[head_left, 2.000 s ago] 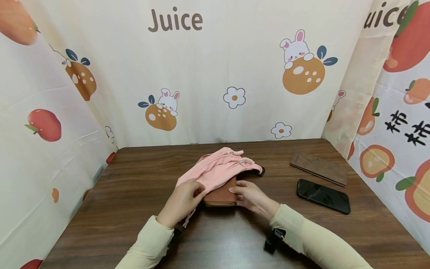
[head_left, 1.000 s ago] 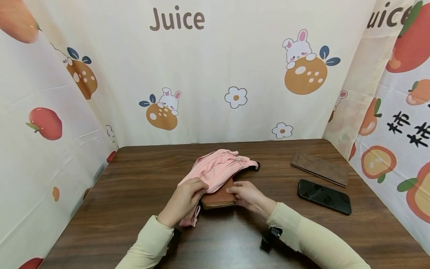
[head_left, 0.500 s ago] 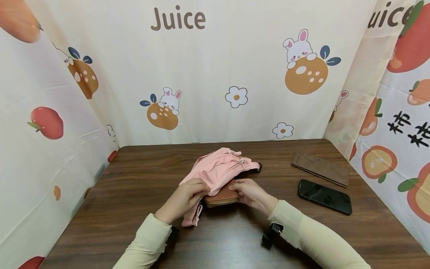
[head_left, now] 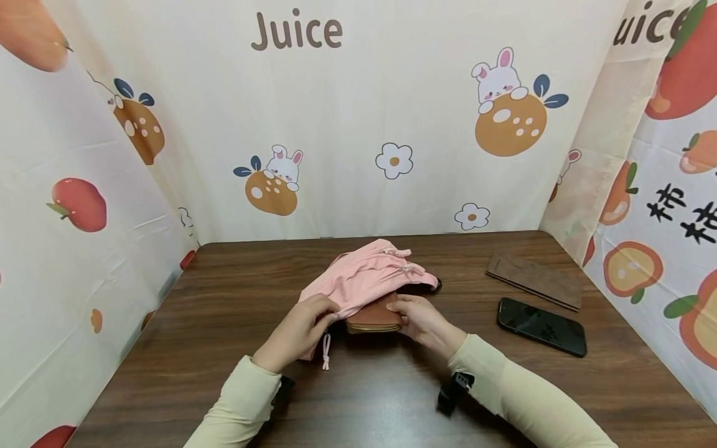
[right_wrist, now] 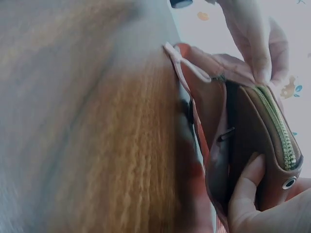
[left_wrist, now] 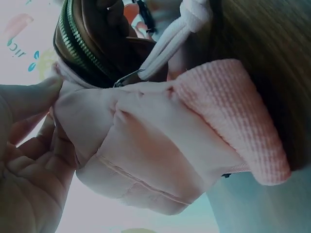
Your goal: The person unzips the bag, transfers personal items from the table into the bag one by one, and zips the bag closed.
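Observation:
A brown zip wallet [head_left: 374,317] lies half inside a pink drawstring pouch [head_left: 364,277] at the middle of the dark wooden table [head_left: 224,298]. My left hand [head_left: 319,314] pinches the pouch's open edge on the left, and a pink cord [head_left: 325,351] dangles below it. My right hand [head_left: 400,309] grips the wallet's right end. In the left wrist view the pouch [left_wrist: 160,145] fills the frame, with the wallet's zip [left_wrist: 77,43] above it. The right wrist view shows the wallet [right_wrist: 257,145] standing on edge with my right hand's fingers [right_wrist: 245,194] around it.
A black phone [head_left: 541,326] lies to the right, with a flat brown wooden board [head_left: 532,280] behind it. A small black object [head_left: 432,285] peeks from under the pouch's far end. Printed cloth walls [head_left: 358,124] close off the back and both sides.
The pouch has been drawn further over the wallet, so less of the wallet shows. Both hands shifted slightly away from me, and the cord now hangs free below my left hand.

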### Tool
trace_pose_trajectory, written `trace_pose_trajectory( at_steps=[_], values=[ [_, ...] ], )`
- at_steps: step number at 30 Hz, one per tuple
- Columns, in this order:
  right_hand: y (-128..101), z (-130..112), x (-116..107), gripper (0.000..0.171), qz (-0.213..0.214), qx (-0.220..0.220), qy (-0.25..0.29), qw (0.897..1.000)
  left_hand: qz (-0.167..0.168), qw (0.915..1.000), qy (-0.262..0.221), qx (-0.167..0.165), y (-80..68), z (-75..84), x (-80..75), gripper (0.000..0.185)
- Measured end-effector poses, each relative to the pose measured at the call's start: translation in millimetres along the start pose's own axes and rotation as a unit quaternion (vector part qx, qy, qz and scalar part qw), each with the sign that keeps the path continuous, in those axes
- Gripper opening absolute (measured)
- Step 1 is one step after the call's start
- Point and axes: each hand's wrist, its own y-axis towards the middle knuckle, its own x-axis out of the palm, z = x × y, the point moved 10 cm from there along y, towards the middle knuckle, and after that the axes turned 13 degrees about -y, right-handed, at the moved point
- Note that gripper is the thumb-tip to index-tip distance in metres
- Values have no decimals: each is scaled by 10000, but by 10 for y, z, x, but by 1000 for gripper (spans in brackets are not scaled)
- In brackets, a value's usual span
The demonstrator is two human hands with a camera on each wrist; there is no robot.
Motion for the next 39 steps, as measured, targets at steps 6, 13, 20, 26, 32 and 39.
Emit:
trace_pose_trajectory(
  at_steps=[6,13,20,26,32,39],
  values=[
    [9,26,15,67,288,5,-105,9995,88,9995,-129,-276,-4,-27,7,5],
    [35,47,74,63,381,-26,0,9993,61,9994,-242,-231,16,-17,61,4],
    [16,12,47,35,570,-100,254,9980,127,9989,-143,-422,9,-23,39,7],
    [27,33,79,15,758,-60,253,9968,146,9983,-331,-451,27,-7,79,7],
    [41,53,172,11,432,-94,416,9982,296,9978,-369,-461,24,-28,71,7],
    [29,61,214,4,-367,161,474,9981,372,9979,-199,-488,19,-17,45,6]
  ],
)
